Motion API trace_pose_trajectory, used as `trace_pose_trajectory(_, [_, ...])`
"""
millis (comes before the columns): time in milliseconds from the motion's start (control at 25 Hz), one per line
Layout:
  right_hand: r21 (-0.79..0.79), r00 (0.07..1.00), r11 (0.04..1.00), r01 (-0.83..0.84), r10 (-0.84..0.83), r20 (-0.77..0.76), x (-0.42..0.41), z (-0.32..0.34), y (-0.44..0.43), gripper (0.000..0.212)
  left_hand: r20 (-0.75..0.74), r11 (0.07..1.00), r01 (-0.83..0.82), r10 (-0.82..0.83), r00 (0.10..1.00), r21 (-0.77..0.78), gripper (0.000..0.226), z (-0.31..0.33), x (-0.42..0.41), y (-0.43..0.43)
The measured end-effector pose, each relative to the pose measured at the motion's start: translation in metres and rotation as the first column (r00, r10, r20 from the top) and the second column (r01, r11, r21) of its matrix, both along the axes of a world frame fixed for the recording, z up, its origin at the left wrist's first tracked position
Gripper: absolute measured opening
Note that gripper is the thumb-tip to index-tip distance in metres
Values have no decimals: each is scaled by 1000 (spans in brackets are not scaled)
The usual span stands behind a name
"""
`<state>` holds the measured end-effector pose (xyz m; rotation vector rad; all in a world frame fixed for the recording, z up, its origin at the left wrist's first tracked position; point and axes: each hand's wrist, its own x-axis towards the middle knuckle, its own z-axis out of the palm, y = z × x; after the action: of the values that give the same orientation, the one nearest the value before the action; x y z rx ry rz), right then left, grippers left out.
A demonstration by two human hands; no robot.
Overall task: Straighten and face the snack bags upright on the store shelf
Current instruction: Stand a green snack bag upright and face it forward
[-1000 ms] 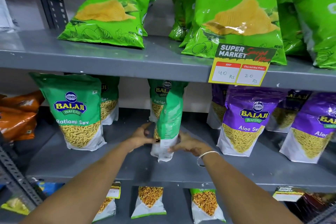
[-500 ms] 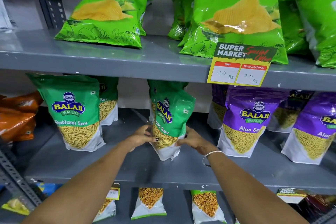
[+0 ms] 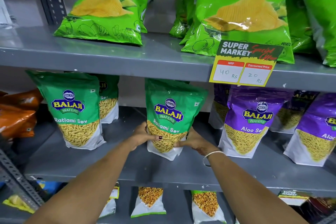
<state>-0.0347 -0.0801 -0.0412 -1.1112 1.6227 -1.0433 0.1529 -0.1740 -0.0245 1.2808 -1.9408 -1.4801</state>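
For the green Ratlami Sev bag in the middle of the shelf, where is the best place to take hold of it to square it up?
Low on both side edges of the Ratlami Sev bag, coming from the front, as the left hand and right hand do now. It is a tall stand-up pouch tilted slightly, so a two-sided grip near the base probably turns it without crushing the printed face.

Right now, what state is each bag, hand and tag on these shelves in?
Held Ratlami Sev bag: upright, front facing out, slightly tilted.
Left hand: gripping its left edge.
Right hand: gripping its right edge.
Left Ratlami Sev bag: upright, facing out.
Crunchem bag: leaning back.
Price tag: hanging askew.
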Motion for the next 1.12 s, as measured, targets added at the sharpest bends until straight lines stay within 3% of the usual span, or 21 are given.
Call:
trace_pose_trajectory(280, [-59,999,998,-38,40,35,3,5,1,78,-9,998,-65,65,998,20,84,-12,1,3])
trace_pose_trajectory(360, [-67,998,996,-52,54,24,6,8,2,72,20,997,-77,77,997,19,81,-10,0,7])
trace_pose_trajectory(440, [-8,995,995,-95,95,9,6,13,5,59,25,997,-75,74,997,26,70,-7,2,13])
trace_pose_trajectory(520, [227,991,967,-113,126,-47,2,23,8,35,30,998,-67,66,997,20,73,-6,10,16])
trace_pose_trajectory(600, [605,948,778,-168,295,-116,-1,37,5,22,46,991,-132,133,990,-20,65,-5,30,17])
trace_pose_trajectory(640, [744,900,640,-191,416,-127,4,46,1,26,49,985,-169,170,984,-31,45,-4,46,15])
trace_pose_trajectory(680, [811,861,543,-217,498,-103,13,53,-3,28,66,981,-194,194,979,-14,23,-2,66,13])
trace_pose_trajectory(760, [823,830,490,-286,556,-42,44,63,-19,23,161,979,-194,182,970,61,19,5,112,0])
trace_pose_trajectory(840, [749,817,571,-337,572,-69,86,66,-34,15,296,968,-220,177,939,118,24,12,160,-21])
trace_pose_trajectory(960, [537,832,783,-315,500,-240,155,58,-62,12,389,932,-307,215,896,193,29,15,223,-60])
trace_pose_trajectory(1040, [390,862,890,-235,376,-339,199,48,-80,48,313,910,-328,243,918,255,45,8,253,-84])
trace_pose_trajectory(1120, [210,921,966,-154,217,-323,237,36,-96,80,142,929,-311,287,947,201,72,-1,268,-107])
